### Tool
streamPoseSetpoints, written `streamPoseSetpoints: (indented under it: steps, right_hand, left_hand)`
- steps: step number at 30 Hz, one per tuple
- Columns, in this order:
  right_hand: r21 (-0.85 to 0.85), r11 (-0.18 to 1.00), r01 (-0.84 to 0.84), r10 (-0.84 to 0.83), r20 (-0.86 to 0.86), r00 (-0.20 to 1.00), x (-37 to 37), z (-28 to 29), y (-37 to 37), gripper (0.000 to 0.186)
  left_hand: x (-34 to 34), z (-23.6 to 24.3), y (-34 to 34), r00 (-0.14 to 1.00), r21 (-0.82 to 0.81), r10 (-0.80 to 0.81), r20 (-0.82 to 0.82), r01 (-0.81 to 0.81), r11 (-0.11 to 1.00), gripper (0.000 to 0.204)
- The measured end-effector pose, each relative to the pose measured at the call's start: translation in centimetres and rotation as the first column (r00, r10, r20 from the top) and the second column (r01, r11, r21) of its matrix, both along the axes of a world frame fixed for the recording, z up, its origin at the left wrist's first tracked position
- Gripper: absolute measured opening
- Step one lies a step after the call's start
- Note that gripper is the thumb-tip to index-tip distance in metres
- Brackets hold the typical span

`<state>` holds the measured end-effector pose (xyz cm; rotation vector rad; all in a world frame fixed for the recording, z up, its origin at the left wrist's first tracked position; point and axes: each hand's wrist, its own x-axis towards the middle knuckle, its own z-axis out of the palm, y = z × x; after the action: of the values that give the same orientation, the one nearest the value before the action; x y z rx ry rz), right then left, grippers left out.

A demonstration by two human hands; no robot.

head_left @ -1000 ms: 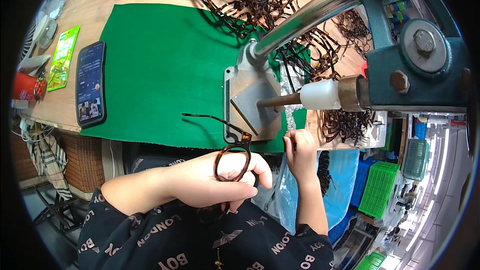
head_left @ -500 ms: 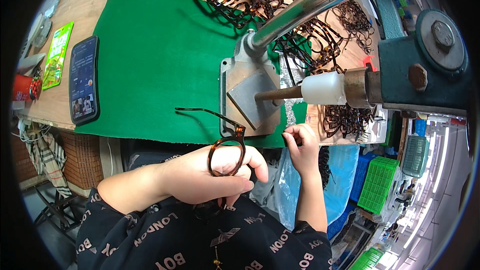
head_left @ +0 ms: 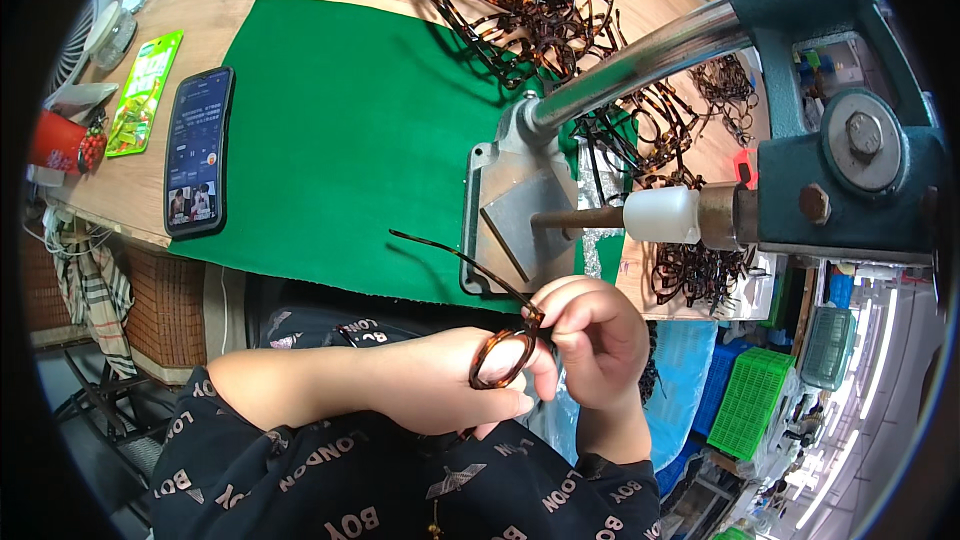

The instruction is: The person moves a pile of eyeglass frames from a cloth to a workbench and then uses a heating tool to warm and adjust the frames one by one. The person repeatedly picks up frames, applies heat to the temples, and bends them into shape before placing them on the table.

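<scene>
My left hand [head_left: 450, 380] grips a tortoiseshell glasses frame [head_left: 488, 345], with one round rim tilted up and a thin temple reaching toward the press. My right hand [head_left: 595, 335] is curled at the frame's hinge, thumb and forefinger closed; what they pinch is too small or hidden to make out. Just beyond both hands is the metal base [head_left: 510, 240] of a hand press with a square plate, a rod and a white sleeve [head_left: 661, 215]. Silvery small bits [head_left: 592, 256] lie beside the base on the green mat [head_left: 340, 140].
Heaps of tortoiseshell frames [head_left: 515, 5] lie behind and right of the press [head_left: 845, 205]. At left are a phone [head_left: 197, 155], a bright green packet [head_left: 142, 90], a red container [head_left: 60, 140] and a fan [head_left: 72, 50]. Plastic baskets [head_left: 750, 400] stand below at right.
My right hand has moved from beside the silvery bits leftward and toward me, onto the frame's hinge. The frame in my left hand has shifted right and turned slightly.
</scene>
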<state>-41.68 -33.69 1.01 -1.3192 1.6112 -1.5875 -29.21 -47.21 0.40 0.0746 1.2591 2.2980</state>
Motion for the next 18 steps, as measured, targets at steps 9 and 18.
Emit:
streamPoseSetpoints:
  steps: [9,18]
  right_hand:
    - [0.008,1.000,0.027,-0.025,-0.209,0.978,0.06,0.25,-0.55,0.005]
    - [-0.015,0.999,0.051,-0.052,-0.097,0.994,0.25,0.12,-0.34,0.007]
  left_hand:
    - [0.16,-0.57,0.53,1.000,-0.042,0.017,-0.012,-0.018,0.999,0.016]
    - [0.06,0.15,0.11,0.999,0.003,-0.033,0.028,0.033,0.999,0.014]
